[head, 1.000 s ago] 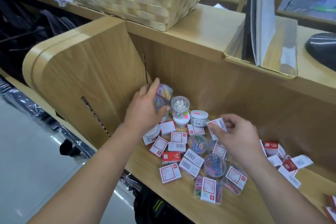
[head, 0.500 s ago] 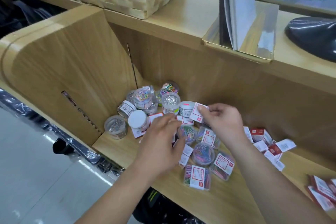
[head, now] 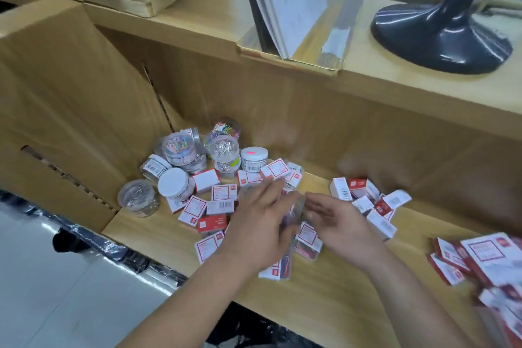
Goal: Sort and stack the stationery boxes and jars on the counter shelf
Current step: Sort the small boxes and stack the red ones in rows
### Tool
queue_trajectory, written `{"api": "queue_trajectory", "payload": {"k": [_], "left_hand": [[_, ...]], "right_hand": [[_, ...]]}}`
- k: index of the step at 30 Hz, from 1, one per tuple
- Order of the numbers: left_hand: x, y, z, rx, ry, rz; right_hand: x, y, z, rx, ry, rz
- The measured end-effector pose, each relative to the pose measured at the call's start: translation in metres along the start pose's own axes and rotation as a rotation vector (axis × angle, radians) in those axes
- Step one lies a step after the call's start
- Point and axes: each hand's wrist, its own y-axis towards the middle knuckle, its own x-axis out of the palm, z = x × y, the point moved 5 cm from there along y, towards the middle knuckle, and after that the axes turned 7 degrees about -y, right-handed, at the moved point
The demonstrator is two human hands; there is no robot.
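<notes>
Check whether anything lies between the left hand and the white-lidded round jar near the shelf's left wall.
Yes: small red-and-white cardboard boxes lie flat on the wooden shelf between the left hand and the white-lidded round plastic jar. They sit low, so the hand could probably pass over them.

Your bare left hand (head: pixel 262 223) reaches in from below, back upward, fingers (head: pixel 271 192) nearly straight. Your bare right hand (head: pixel 339 223) faces it, palm turned inward, fingers (head: pixel 316 206) loosely bent. The fingertips nearly meet; blur hides whether the right hand pinches anything.
</notes>
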Motion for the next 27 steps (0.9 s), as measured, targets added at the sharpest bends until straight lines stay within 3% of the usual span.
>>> {"api": "queue_trajectory", "payload": {"k": [9, 12, 14, 16, 20, 24, 27], "left_hand": [[0.007, 0.015, -0.004, -0.031, 0.209, 0.056], [0.013, 0.029, 0.020, 0.005, 0.164, 0.079], [0.023, 0.045, 0.043, 0.077, 0.033, 0.056], [0.040, 0.068, 0.066, 0.093, -0.048, -0.031], [0.081, 0.094, 0.090, 0.078, -0.009, -0.241], [0.076, 0.091, 0.076, 0.067, 0.104, -0.200], [0.061, 0.086, 0.062, 0.093, 0.229, -0.136]], "right_hand": [[-0.045, -0.047, 0.040, 0.089, 0.152, 0.256], [-0.076, -0.064, 0.051, 0.155, 0.090, 0.538], [-0.096, -0.066, 0.069, 0.217, -0.028, 0.628], [-0.104, -0.061, 0.083, 0.251, -0.019, 0.578], [-0.102, -0.047, 0.096, 0.230, 0.329, 0.499], [-0.099, -0.042, 0.106, 0.244, 0.463, 0.463], [-0.088, -0.041, 0.104, 0.258, 0.373, 0.397]]}}
